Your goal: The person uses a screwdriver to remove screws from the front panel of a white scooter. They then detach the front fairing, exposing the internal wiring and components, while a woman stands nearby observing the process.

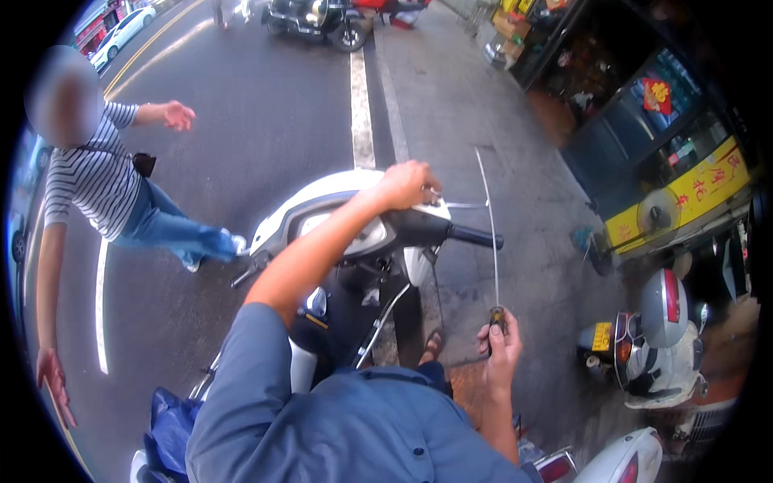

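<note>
A white scooter with a dark handlebar cover (378, 231) stands below me. My left arm reaches across it, and my left hand (409, 185) rests with curled fingers on the right end of the cover, beside a thin silver lever (465, 205). What its fingertips grip, if anything, is hidden. The black right handlebar grip (475, 235) sticks out below that hand. Held upright in my right hand (504, 342) is a long screwdriver (496, 282) with a dark and yellow handle. Its thin shaft points away from me, past the handlebar's end.
At the left, a person in a striped shirt (93, 189) stands on the road with arms spread. Parked scooters (656, 362) line the right side, near a fan (659, 212) and a yellow sign. A black motorbike (310, 18) stands ahead. A blue bag (171, 427) lies at lower left.
</note>
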`<state>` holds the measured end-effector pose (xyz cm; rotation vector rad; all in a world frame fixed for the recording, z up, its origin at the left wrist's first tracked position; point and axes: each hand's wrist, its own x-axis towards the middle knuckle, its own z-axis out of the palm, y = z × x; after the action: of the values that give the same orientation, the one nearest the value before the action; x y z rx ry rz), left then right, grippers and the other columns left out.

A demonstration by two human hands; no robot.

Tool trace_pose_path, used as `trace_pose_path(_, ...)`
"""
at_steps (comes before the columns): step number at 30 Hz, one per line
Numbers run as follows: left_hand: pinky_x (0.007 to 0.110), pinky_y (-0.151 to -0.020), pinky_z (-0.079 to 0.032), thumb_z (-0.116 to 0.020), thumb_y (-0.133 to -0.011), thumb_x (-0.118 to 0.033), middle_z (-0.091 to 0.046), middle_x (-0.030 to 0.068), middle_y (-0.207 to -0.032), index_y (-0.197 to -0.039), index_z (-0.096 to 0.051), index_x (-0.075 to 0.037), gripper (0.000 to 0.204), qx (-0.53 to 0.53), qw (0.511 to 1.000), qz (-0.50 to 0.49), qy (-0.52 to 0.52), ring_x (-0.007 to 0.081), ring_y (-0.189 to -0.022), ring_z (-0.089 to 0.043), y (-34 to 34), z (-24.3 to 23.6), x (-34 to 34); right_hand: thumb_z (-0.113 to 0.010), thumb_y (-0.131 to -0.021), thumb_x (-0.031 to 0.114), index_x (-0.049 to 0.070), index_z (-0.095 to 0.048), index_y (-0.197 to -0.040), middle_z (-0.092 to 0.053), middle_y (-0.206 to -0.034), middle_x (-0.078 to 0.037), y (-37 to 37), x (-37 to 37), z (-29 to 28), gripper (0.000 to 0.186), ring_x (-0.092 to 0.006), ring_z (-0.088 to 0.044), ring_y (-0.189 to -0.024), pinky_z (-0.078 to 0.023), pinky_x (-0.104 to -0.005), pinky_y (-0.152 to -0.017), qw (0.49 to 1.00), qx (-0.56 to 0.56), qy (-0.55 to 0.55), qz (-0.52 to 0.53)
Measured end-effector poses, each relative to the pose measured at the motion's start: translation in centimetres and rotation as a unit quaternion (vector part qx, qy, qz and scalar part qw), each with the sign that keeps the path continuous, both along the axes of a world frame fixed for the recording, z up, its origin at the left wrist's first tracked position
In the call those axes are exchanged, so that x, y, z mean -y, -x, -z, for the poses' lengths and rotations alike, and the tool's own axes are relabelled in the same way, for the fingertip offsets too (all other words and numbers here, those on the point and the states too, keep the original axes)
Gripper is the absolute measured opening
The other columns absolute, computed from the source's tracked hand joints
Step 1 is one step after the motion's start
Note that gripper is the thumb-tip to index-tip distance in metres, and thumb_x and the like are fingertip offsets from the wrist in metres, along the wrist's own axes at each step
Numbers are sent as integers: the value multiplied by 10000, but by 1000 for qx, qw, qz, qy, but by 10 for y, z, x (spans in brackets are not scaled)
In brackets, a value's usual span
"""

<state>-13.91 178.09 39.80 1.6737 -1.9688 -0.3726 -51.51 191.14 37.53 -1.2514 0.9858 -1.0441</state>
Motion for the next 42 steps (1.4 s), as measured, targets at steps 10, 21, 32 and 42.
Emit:
trace_pose_path(10,421,-807,-547,-718,-885,-299,-699,36,-988,-1011,-767,-153,199,126,990,41,-37,286,-939,-697,12,-44,4,-621,-982,194,-48,-491,-1396,-617,-842,-59,30,-10,-1,497,-72,-496,-660,-413,-206,-599,997,-58,-51,24)
trace_pose_path(21,404,-821,-524,-726,-871,-295,-690,58,-989,-973,-748,-100,222,73,996,7,-45,284,-954,-678,18,-44,-4,-624,-984,203,-38,-521,-1371,-616,-842,-52,75,21,-2,467,-72,-514,-683,-433,-208,-615,991,-131,-37,-5)
trace_pose_path(32,387,-757,-544,-669,-906,-192,-688,103,-941,-967,-738,-78,146,15,965,-107,238,313,-851,-689,36,-43,-55,-640,-972,209,-27,-526,-1372,-618,-883,-58,100,72,-11,478,-70,-535,-715,-438,-204,-616,988,-151,-18,-33)
trace_pose_path(42,262,-670,-512,-682,-965,-232,-712,40,-857,-1019,-744,6,253,-554,677,-482,-52,109,-712,-629,137,289,-256,-531,-1050,248,53,-496,-1381,-534,-835,-18,154,123,36,386,-78,-464,-649,-409,-250,-583,986,-84,-103,105)
